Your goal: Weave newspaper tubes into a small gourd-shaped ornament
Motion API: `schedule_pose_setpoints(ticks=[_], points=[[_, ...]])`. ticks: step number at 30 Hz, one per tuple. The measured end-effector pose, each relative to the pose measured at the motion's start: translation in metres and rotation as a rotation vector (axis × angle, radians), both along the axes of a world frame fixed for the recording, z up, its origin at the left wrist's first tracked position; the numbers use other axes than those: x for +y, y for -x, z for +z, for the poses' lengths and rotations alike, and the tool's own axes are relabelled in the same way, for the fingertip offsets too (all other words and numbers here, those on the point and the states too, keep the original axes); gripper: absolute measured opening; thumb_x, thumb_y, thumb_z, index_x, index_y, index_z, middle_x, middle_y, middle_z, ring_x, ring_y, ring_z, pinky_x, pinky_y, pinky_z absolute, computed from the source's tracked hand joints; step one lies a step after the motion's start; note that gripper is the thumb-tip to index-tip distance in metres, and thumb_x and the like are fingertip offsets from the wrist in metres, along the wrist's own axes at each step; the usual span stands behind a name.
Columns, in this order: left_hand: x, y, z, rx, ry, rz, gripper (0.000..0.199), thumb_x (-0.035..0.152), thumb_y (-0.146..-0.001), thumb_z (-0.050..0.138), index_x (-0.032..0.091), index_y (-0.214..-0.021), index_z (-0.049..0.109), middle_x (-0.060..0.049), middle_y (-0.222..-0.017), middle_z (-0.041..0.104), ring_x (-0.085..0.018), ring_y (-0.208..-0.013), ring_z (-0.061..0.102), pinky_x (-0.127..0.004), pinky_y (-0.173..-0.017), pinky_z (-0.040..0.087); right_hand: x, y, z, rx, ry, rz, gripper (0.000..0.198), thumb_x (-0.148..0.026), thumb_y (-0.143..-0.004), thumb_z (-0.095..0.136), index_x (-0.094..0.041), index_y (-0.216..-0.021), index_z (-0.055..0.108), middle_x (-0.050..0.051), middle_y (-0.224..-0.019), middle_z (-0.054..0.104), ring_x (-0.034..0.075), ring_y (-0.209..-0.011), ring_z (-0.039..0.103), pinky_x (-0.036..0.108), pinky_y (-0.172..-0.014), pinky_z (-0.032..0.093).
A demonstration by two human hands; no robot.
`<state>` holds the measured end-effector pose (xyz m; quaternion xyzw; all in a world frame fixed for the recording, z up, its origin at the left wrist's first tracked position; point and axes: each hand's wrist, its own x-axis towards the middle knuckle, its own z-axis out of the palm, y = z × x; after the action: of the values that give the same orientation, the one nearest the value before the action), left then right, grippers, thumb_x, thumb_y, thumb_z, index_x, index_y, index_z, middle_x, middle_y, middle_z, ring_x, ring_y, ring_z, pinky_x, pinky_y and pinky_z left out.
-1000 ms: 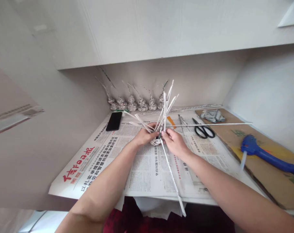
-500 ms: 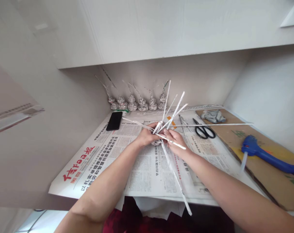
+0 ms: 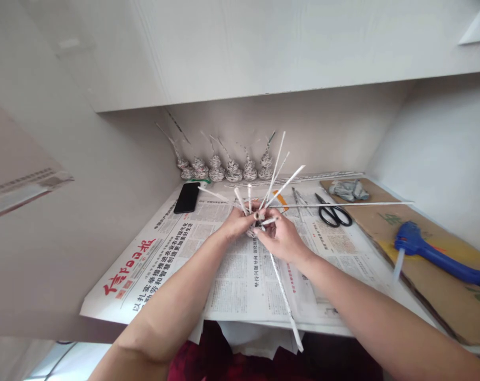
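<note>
Over the newspaper-covered table, a small woven piece of rolled paper [image 3: 250, 232] sits between my two hands. Several rolled paper sticks [image 3: 286, 184] fan out from it, upward and to the sides. A longer paper stick [image 3: 283, 296] slants down past the table's front edge. My left hand [image 3: 237, 223] is wrapped round the left side of the piece. My right hand [image 3: 284, 238] grips its right side, thumb near the top opening and a short stick at the fingers. Most of the piece is hidden by the hands.
Several gourd-shaped woven paper pieces [image 3: 233, 172] line the back wall. A black phone [image 3: 187, 198] lies at the left on the newspaper [image 3: 164, 264]. To the right are black scissors [image 3: 335, 216], a blue glue gun [image 3: 434, 256] and crumpled paper [image 3: 348, 190] on cardboard [image 3: 382, 233]. A cabinet overhangs above.
The paper sticks have shifted: some now stand upright at the left, and the one that crossed over my right hand is gone from there. My right hand has moved inward over the piece.
</note>
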<state>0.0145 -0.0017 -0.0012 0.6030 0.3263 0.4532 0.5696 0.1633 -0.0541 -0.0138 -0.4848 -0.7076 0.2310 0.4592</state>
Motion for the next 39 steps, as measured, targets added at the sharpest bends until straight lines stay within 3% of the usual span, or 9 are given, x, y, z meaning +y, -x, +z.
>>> schedule_pose_setpoints(ticks=[7, 15, 19, 25, 30, 35, 39], points=[[-0.002, 0.000, 0.000, -0.017, 0.031, 0.005, 0.037, 0.039, -0.065, 0.080, 0.012, -0.086, 0.066, -0.003, -0.076, 0.066, -0.012, -0.068, 0.060, -0.025, -0.067, 0.047, 0.002, 0.000, -0.002, -0.104, -0.137, 0.005, 0.016, -0.028, -0.091, 0.048, -0.020, -0.093, 0.062, 0.006, -0.089, 0.065, 0.020, -0.083, 0.061, 0.033, -0.077, 0.047], [0.000, 0.002, 0.001, -0.021, 0.029, -0.027, 0.038, 0.041, -0.069, 0.077, 0.013, -0.094, 0.070, -0.007, -0.091, 0.070, -0.017, -0.085, 0.064, -0.029, -0.083, 0.047, 0.007, -0.002, -0.004, -0.043, -0.230, 0.025, 0.022, -0.024, -0.089, 0.048, -0.024, -0.098, 0.068, 0.007, -0.103, 0.066, 0.023, -0.101, 0.061, 0.038, -0.092, 0.047], [0.002, 0.002, -0.001, -0.026, 0.062, -0.010, 0.039, 0.044, -0.071, 0.074, 0.013, -0.095, 0.071, -0.008, -0.096, 0.072, -0.019, -0.091, 0.064, -0.031, -0.087, 0.046, 0.006, -0.002, -0.001, -0.028, -0.200, 0.005, 0.021, -0.025, -0.089, 0.050, -0.025, -0.100, 0.068, 0.006, -0.104, 0.068, 0.022, -0.103, 0.062, 0.037, -0.093, 0.048], [0.005, 0.000, -0.007, 0.003, 0.006, 0.044, 0.033, 0.041, -0.072, 0.072, 0.012, -0.088, 0.071, -0.007, -0.089, 0.072, -0.017, -0.081, 0.064, -0.029, -0.080, 0.048, 0.004, -0.002, -0.003, 0.067, -0.107, 0.032, 0.019, -0.023, -0.085, 0.053, -0.022, -0.099, 0.066, 0.006, -0.104, 0.068, 0.018, -0.087, 0.064, 0.030, -0.075, 0.052], [0.006, 0.001, -0.009, 0.001, 0.019, 0.066, 0.031, 0.035, -0.069, 0.074, 0.012, -0.089, 0.071, -0.006, -0.088, 0.072, -0.017, -0.083, 0.064, -0.029, -0.081, 0.049, 0.004, -0.001, -0.003, 0.090, -0.115, 0.038, 0.016, -0.020, -0.082, 0.056, -0.022, -0.094, 0.067, 0.005, -0.098, 0.069, 0.018, -0.087, 0.065, 0.030, -0.078, 0.051], [0.005, 0.002, -0.004, 0.015, 0.016, 0.051, 0.031, 0.031, -0.067, 0.075, 0.011, -0.090, 0.071, -0.008, -0.091, 0.072, -0.017, -0.081, 0.064, -0.028, -0.080, 0.049, 0.003, -0.001, -0.003, 0.151, -0.033, 0.058, 0.015, -0.021, -0.082, 0.056, -0.021, -0.094, 0.066, 0.004, -0.092, 0.070, 0.016, -0.074, 0.065, 0.029, -0.071, 0.052], [0.003, 0.003, 0.000, 0.064, 0.009, 0.009, 0.035, 0.033, -0.066, 0.077, 0.010, -0.092, 0.071, -0.009, -0.089, 0.072, -0.017, -0.078, 0.065, -0.029, -0.077, 0.050, 0.006, -0.002, -0.005, 0.237, 0.005, 0.066, 0.017, -0.023, -0.083, 0.057, -0.021, -0.098, 0.063, 0.004, -0.094, 0.070, 0.016, -0.075, 0.065, 0.029, -0.073, 0.052]])
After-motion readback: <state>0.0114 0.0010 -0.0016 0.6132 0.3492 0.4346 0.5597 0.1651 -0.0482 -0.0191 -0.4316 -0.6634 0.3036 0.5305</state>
